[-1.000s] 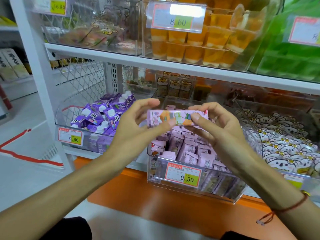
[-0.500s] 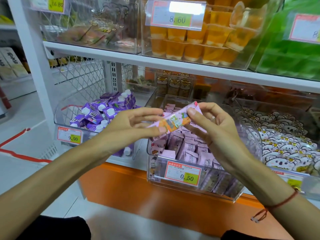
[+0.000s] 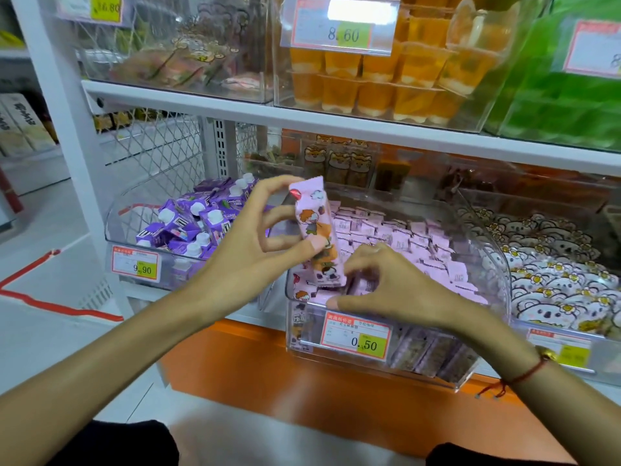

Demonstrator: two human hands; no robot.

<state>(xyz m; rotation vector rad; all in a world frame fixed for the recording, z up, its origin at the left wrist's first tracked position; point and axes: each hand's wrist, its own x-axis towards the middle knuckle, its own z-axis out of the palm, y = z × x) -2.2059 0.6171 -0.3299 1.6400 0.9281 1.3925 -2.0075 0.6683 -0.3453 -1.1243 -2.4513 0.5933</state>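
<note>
The fingers [image 3: 316, 245] of the left hand [image 3: 242, 243] pinch a long pink plastic-wrapped snack pack [image 3: 314, 223] with cartoon figures printed on it. The thumb presses its lower front and the fingertips reach to its top and back, so it stands nearly upright between them. Just below, the right hand [image 3: 386, 284] curls narrowly over the pack's bottom end and the small pink packets [image 3: 406, 237] beneath, with its thumb along the front rim. Whether it actually grips anything is hidden. The pack looks light, and its film is probably slick and crinkly with a soft filling, so it is best held by the flat sides near the middle, not by the crimped ends. Under both hands sits the clear plastic bin [image 3: 497, 264] with a red and yellow price tag [image 3: 356, 334]. Purple cartons with white caps [image 3: 188, 227] lie beyond the left hand, and white koala-print packets [image 3: 554, 264] beyond the right.
</note>
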